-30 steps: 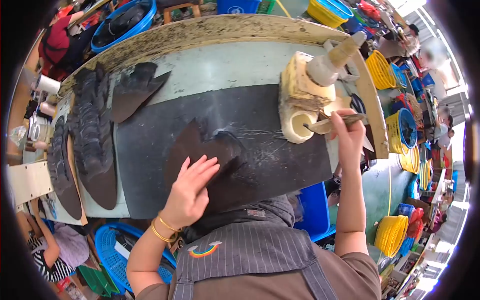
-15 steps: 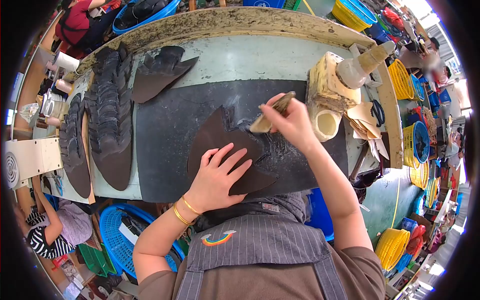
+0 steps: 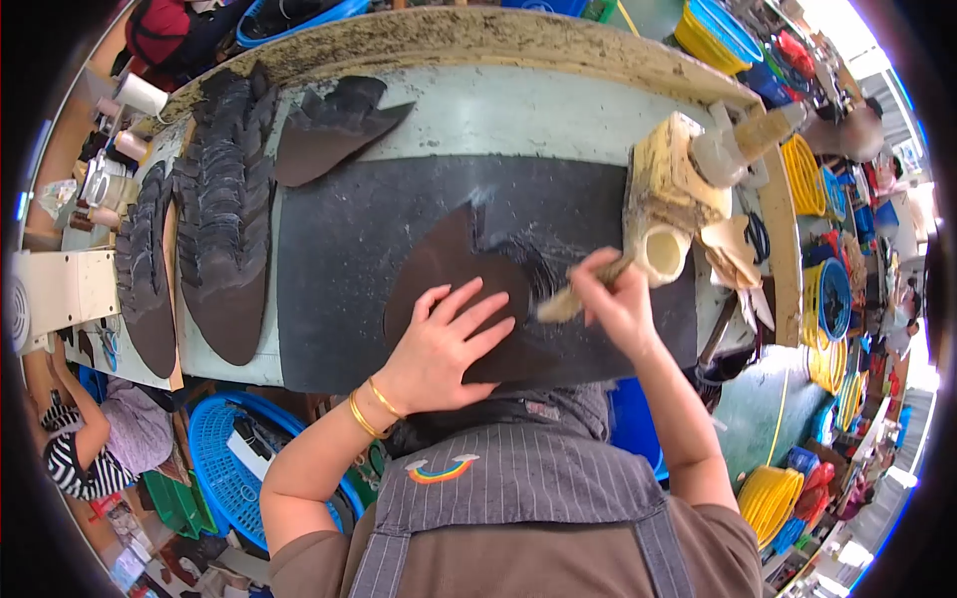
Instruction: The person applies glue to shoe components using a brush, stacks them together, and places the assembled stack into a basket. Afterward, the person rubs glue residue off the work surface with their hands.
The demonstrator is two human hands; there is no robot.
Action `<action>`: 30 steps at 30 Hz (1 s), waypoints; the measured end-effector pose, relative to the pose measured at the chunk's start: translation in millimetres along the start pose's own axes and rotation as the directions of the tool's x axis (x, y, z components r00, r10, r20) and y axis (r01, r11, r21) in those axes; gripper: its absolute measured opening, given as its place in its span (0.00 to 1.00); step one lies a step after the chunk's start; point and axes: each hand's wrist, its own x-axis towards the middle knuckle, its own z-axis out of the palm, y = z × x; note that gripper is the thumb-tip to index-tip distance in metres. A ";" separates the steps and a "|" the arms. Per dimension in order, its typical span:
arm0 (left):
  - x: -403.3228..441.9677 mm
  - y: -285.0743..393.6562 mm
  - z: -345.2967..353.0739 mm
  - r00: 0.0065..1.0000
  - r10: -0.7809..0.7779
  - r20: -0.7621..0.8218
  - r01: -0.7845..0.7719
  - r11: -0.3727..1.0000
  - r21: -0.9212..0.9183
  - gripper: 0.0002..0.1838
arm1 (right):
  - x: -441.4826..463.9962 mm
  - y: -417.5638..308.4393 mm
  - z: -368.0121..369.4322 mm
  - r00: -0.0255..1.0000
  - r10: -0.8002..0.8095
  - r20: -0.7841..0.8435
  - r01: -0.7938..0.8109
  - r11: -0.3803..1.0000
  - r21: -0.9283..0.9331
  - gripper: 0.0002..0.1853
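Observation:
My left hand (image 3: 447, 344) lies flat with fingers spread on a dark brown, curved cut piece (image 3: 439, 267) that looks like leather. Beneath the piece is a black mat (image 3: 329, 239) marked with whitish streaks. My right hand (image 3: 620, 304) is closed round a worn brush (image 3: 560, 306), its pale bristle end at the right edge of the piece. Blackish, wet-looking stuff shows along that edge. Just beyond my right hand stands a stained cream block with a round-mouthed pot (image 3: 663, 251) on its near side.
Overlapping rows of similar dark pieces (image 3: 224, 299) lie at the left, and a small stack (image 3: 334, 140) sits behind the mat. A raised wooden rim (image 3: 449, 38) borders the bench. Tan scraps (image 3: 730, 249) lie right of the block. A blue basket (image 3: 214, 458) stands below left, near another person (image 3: 110, 429).
My right hand and the brush have moved down and nearer to me along the piece's right edge. My left hand stays flat on the piece. The whole view has shifted slightly.

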 end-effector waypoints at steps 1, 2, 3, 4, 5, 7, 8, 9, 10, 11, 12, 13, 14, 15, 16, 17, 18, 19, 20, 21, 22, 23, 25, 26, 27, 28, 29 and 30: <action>0.8 -2.2 -3.2 1.000 0.003 0.004 -0.003 1.000 -0.004 0.36 | -1.7 -5.4 -0.4 0.997 0.016 0.081 -0.012 0.999 -0.039 0.05; -2.6 -1.7 -3.7 1.000 0.001 0.027 -0.001 1.000 -0.020 0.35 | 4.7 -9.1 -0.3 0.997 -0.049 0.063 0.049 0.999 -0.014 0.06; -6.8 -1.6 0.1 1.000 0.014 -0.001 -0.014 1.000 -0.024 0.34 | 14.9 -22.0 6.0 0.994 -0.100 0.037 0.099 0.995 0.016 0.06; -8.7 -4.2 5.5 0.999 0.032 -0.029 -0.032 0.999 -0.023 0.33 | 26.4 -31.0 14.3 0.988 -0.155 0.004 0.155 0.987 0.044 0.07; -7.4 -8.4 8.1 0.996 0.055 -0.066 -0.056 0.998 -0.012 0.32 | 39.1 -36.8 28.8 0.969 -0.244 0.028 0.245 0.969 -0.037 0.08; -10.1 -11.1 8.9 0.995 0.066 -0.071 -0.068 0.997 -0.031 0.31 | 57.1 -34.3 38.7 0.975 -0.171 0.144 0.204 0.946 -0.251 0.11; -12.5 -12.2 9.1 0.995 0.064 -0.082 -0.067 0.997 -0.036 0.30 | 65.3 -35.7 39.0 0.963 -0.185 0.197 0.248 0.894 -0.373 0.12; -12.6 -10.9 12.1 0.990 0.074 -0.124 -0.078 0.997 -0.023 0.29 | 69.8 -52.4 41.0 0.953 -0.108 0.283 0.235 0.854 -0.464 0.14; -13.6 -10.8 12.1 0.989 0.069 -0.132 -0.072 0.997 -0.020 0.28 | 74.9 -58.8 48.5 0.947 -0.141 0.289 0.256 0.874 -0.413 0.14; -13.2 -11.8 11.1 0.989 0.069 -0.129 -0.073 0.997 -0.025 0.28 | 81.6 -62.0 59.4 0.946 -0.164 0.280 0.262 0.896 -0.359 0.14; -12.5 -13.1 11.6 0.989 0.072 -0.127 -0.077 0.997 -0.030 0.27 | 87.6 -61.7 67.7 0.945 -0.188 0.267 0.268 0.914 -0.306 0.14; -13.5 -13.5 13.5 0.985 0.079 -0.155 -0.084 0.996 -0.026 0.26 | 91.6 -52.7 72.5 0.940 -0.177 0.293 0.283 0.883 -0.375 0.14; -13.3 -14.9 13.4 0.983 0.087 -0.160 -0.093 0.995 -0.034 0.26 | 94.0 -52.8 69.1 0.918 -0.129 0.375 0.297 0.852 -0.431 0.14; -12.8 -16.3 13.2 0.981 0.090 -0.170 -0.098 0.995 -0.037 0.26 | 97.0 -54.8 61.1 0.885 -0.080 0.458 0.323 0.815 -0.482 0.14; -14.5 -15.9 14.3 0.981 0.092 -0.173 -0.102 0.994 -0.048 0.25 | 97.2 -55.3 57.6 0.848 -0.017 0.530 0.345 0.777 -0.526 0.14; -16.4 -15.5 15.5 0.979 0.088 -0.185 -0.099 0.994 -0.049 0.25 | 95.6 -52.0 60.7 0.864 -0.070 0.498 0.343 0.806 -0.482 0.15; -15.2 -16.1 16.7 0.975 0.090 -0.202 -0.102 0.994 -0.048 0.25 | 91.2 -54.5 65.8 0.914 -0.093 0.396 0.226 0.926 -0.304 0.16; -14.0 -15.8 17.7 0.969 0.091 -0.229 -0.103 0.994 -0.041 0.25 | 84.5 -48.5 63.1 0.924 -0.148 0.353 0.277 0.895 -0.351 0.13; -14.2 -16.2 18.5 0.969 0.096 -0.226 -0.110 0.993 -0.052 0.24 | 78.4 -42.9 60.8 0.922 -0.219 0.320 0.340 0.852 -0.399 0.11; -16.5 -16.7 20.1 0.969 0.097 -0.229 -0.112 0.992 -0.055 0.24 | 68.2 -35.9 51.5 0.906 -0.176 0.384 0.344 0.836 -0.428 0.10; -18.3 -16.4 21.7 0.968 0.090 -0.233 -0.107 0.992 -0.060 0.24 | 57.2 -30.2 40.6 0.885 -0.127 0.449 0.349 0.818 -0.456 0.10; -16.8 -16.0 19.0 0.963 0.097 -0.249 -0.114 0.992 -0.052 0.23 | 47.3 -36.4 36.8 0.888 -0.031 0.459 0.250 0.870 -0.425 0.08; -16.0 -14.5 18.6 0.965 0.094 -0.246 -0.108 0.993 -0.042 0.22 | 37.7 -41.0 44.3 0.969 -0.091 0.230 0.145 0.962 -0.232 0.09; -14.8 -15.0 17.1 0.962 0.101 -0.253 -0.110 0.994 -0.022 0.22 | 36.9 -41.0 45.2 0.978 -0.139 0.154 0.166 0.969 -0.183 0.08; -15.9 -17.6 19.8 0.961 0.106 -0.254 -0.122 0.991 -0.048 0.21 | 27.0 -40.5 42.0 0.974 -0.044 0.224 0.103 0.959 -0.263 0.08; -14.0 -19.9 17.5 0.959 0.107 -0.263 -0.120 0.992 -0.031 0.21 | 22.8 -34.6 38.1 0.923 -0.102 0.370 0.257 0.881 -0.398 0.08; -14.0 -19.7 17.5 0.959 0.106 -0.263 -0.116 0.993 -0.025 0.22 | 21.8 -32.2 36.2 0.931 -0.136 0.339 0.261 0.895 -0.360 0.09; -16.0 -17.0 20.1 0.963 0.102 -0.251 -0.114 0.993 -0.032 0.22 | 15.3 -36.2 38.9 0.942 -0.154 0.298 0.251 0.913 -0.320 0.10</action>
